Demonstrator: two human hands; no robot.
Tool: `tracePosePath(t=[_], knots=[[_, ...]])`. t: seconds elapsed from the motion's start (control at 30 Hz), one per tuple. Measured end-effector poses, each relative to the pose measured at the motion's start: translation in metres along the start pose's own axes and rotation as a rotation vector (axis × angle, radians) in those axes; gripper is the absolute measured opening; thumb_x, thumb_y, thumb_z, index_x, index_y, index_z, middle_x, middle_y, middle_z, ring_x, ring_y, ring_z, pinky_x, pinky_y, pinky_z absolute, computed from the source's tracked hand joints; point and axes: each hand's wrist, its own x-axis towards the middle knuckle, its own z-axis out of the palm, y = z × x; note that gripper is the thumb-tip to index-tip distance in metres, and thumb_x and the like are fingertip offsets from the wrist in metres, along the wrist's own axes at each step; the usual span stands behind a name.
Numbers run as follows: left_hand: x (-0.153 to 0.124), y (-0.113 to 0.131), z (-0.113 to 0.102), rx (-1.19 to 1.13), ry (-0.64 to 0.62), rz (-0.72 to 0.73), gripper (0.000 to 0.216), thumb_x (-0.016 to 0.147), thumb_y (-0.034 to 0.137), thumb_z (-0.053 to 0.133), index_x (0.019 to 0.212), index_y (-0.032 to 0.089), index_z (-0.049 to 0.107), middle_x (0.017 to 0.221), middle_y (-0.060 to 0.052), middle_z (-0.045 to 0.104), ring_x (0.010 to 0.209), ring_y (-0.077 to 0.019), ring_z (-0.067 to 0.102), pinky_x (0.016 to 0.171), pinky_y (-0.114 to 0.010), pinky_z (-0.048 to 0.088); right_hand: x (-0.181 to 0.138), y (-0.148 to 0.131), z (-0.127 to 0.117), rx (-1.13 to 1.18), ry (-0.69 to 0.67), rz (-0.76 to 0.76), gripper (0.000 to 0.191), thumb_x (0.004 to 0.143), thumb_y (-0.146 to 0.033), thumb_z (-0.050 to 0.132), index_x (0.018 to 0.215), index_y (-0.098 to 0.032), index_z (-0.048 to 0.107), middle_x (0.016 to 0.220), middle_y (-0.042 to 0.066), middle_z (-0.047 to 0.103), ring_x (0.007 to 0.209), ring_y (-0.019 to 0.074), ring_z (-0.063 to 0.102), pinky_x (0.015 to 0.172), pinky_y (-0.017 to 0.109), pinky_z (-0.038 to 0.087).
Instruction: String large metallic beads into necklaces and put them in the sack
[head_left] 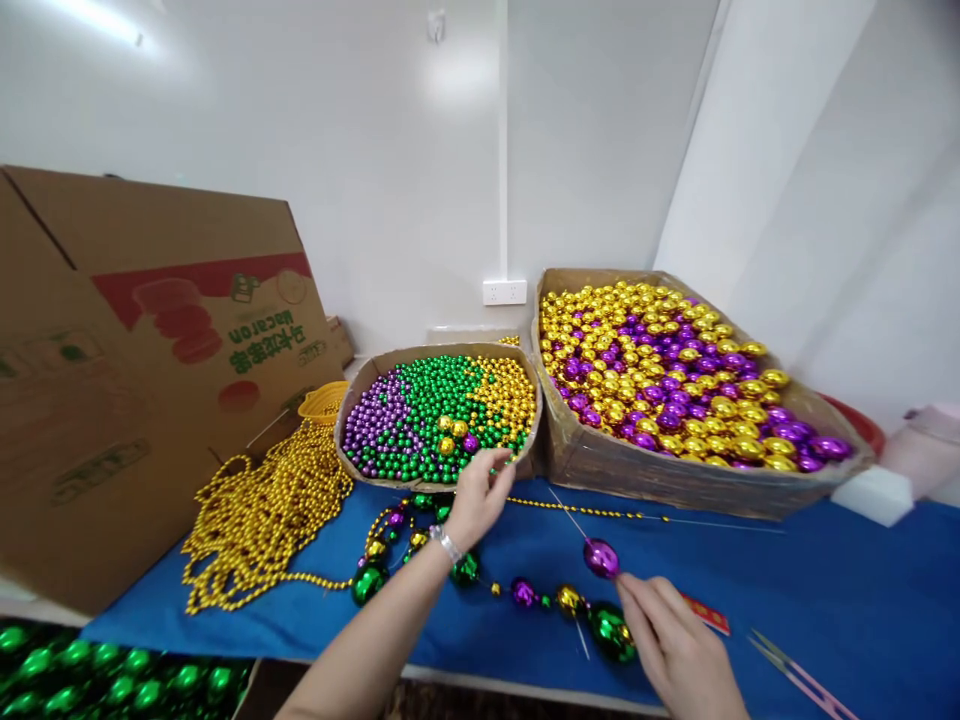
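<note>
My left hand (480, 497) is over the front rim of an oval bin (435, 352) of small purple, green and gold beads. Its thumb and forefinger are slightly apart, and I see nothing between them. At the lower right, my right hand (681, 645) pinches a thin needle (570, 515) just below a shiny purple ball (601, 558), which is threaded on it. The needle's tip points up and left. Below that hand lies a big green ball (611, 632), part of a strand with a gold ball (568, 600) and another purple ball (523, 592) on the blue cloth.
A large box (592, 450) of gold and purple balls stands at the right. Gold bead strings (277, 510) lie heaped at the left beside a cardboard box (150, 380). Pink-handled tweezers (802, 675) rest at the lower right. Green balls (112, 670) fill a container at the lower left.
</note>
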Motion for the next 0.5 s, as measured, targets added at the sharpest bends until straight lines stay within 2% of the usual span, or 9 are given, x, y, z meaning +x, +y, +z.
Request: tracePosePath(t=[0.03, 0.1, 0.17, 0.27, 0.4, 0.5], knots=[[0.013, -0.005, -0.01, 0.23, -0.042, -0.004, 0.025, 0.087, 0.024, 0.047, 0.109, 0.018, 0.058, 0.109, -0.011, 0.061, 0.105, -0.0218, 0.055, 0.09, -0.033, 0.042, 0.0, 0.002, 0.0, -0.007, 0.005, 0.0, 0.034, 0.095, -0.037, 0.034, 0.092, -0.019, 0.063, 0.077, 0.006, 0.064, 0.066, 0.0146, 0.064, 0.058, 0.022, 0.048], [0.036, -0.016, -0.023, 0.386, -0.102, -0.035, 0.016, 0.08, 0.017, 0.054, 0.094, 0.018, 0.064, 0.101, -0.012, 0.064, 0.104, -0.0257, 0.055, 0.093, -0.038, 0.039, -0.001, 0.004, 0.002, -0.005, 0.003, 0.003, 0.035, 0.095, -0.037, 0.034, 0.092, -0.019, 0.063, 0.076, 0.006, 0.063, 0.066, 0.0143, 0.064, 0.058, 0.022, 0.048], [0.051, -0.025, -0.027, 0.41, -0.151, -0.076, 0.008, 0.073, 0.013, 0.061, 0.078, 0.018, 0.064, 0.09, -0.012, 0.065, 0.101, -0.029, 0.056, 0.091, -0.042, 0.038, -0.002, 0.004, 0.005, 0.007, -0.001, 0.014, 0.035, 0.095, -0.037, 0.033, 0.092, -0.019, 0.063, 0.076, 0.006, 0.064, 0.066, 0.0142, 0.064, 0.059, 0.022, 0.049], [0.059, -0.033, -0.024, 0.389, -0.174, -0.117, 0.008, 0.067, 0.011, 0.065, 0.069, 0.018, 0.063, 0.081, -0.01, 0.066, 0.099, -0.0303, 0.057, 0.089, -0.043, 0.039, -0.002, 0.004, 0.01, 0.023, -0.009, 0.022, 0.034, 0.095, -0.037, 0.033, 0.093, -0.019, 0.063, 0.076, 0.006, 0.064, 0.065, 0.0139, 0.064, 0.059, 0.021, 0.05], [0.055, -0.033, -0.02, 0.21, -0.125, -0.115, 0.01, 0.067, 0.014, 0.066, 0.076, 0.019, 0.066, 0.085, -0.009, 0.065, 0.1, -0.0288, 0.056, 0.09, -0.042, 0.04, -0.002, 0.002, 0.011, 0.023, -0.018, 0.025, 0.035, 0.096, -0.036, 0.032, 0.093, -0.019, 0.063, 0.076, 0.006, 0.064, 0.065, 0.0135, 0.064, 0.058, 0.021, 0.05], [0.04, -0.026, -0.017, 0.013, -0.102, -0.107, 0.021, 0.078, 0.025, 0.058, 0.096, 0.017, 0.065, 0.088, -0.009, 0.066, 0.09, -0.0234, 0.061, 0.082, -0.037, 0.047, -0.001, -0.001, 0.01, 0.032, -0.033, 0.036, 0.036, 0.096, -0.036, 0.031, 0.093, -0.019, 0.063, 0.075, 0.006, 0.063, 0.065, 0.0133, 0.064, 0.058, 0.021, 0.05]])
